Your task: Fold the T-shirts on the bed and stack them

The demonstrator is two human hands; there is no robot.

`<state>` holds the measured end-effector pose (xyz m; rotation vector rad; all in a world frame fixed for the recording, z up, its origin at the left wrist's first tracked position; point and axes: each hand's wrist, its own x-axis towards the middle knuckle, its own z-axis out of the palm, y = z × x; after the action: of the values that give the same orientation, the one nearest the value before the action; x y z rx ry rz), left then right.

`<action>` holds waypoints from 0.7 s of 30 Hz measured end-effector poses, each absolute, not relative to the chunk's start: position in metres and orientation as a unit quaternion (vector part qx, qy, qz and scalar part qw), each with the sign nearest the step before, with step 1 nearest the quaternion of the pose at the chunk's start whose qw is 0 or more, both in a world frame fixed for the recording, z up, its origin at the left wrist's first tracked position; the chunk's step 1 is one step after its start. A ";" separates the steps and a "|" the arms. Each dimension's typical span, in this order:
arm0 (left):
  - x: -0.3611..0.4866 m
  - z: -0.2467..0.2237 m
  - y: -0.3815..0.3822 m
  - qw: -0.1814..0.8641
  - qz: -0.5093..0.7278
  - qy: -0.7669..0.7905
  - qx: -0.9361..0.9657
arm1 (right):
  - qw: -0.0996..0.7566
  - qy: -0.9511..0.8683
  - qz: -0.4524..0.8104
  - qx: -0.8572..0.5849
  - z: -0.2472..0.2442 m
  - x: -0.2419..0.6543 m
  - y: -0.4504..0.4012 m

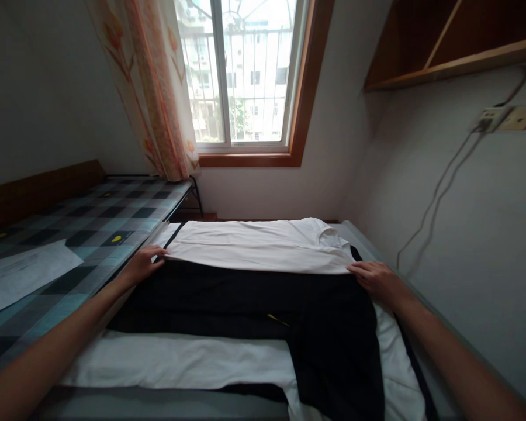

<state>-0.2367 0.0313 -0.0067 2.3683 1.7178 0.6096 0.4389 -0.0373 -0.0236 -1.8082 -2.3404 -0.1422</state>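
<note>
A black-and-white long-sleeved top (245,298) lies spread on a pale surface in front of me. Its far side is turned over, so a white panel (254,245) lies across the black part. My left hand (146,263) pinches the left end of this panel's near edge. At the right end of the same edge, the fingers of my right hand (379,283) are closed on the cloth. Between both hands the edge runs nearly straight. A white sleeve (179,356) stretches to the left on the near side. A small yellow mark (278,320) shows on the black cloth.
To the left is a checked bed surface (131,210) with white paper sheets (30,272) on it. An orange-patterned curtain (158,88) hangs beside the window (245,76). On the right wall are a wooden shelf (456,61), a socket (486,120) and a dangling cable (438,187).
</note>
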 end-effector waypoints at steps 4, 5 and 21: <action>-0.235 -0.009 0.029 0.151 0.217 0.564 0.782 | 0.078 -0.801 -0.064 -0.590 -0.022 0.438 -0.035; -0.236 -0.009 0.028 0.160 0.221 0.563 0.780 | 0.075 -0.801 -0.072 -0.589 -0.021 0.438 -0.035; -0.253 0.029 0.007 0.158 0.252 0.598 0.744 | 0.007 -0.768 -0.107 -0.632 0.019 0.433 -0.052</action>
<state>-0.2535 0.0071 0.0286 2.1286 1.7094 0.7209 0.4332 -0.0517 0.0188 -1.9765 -2.4007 -0.3347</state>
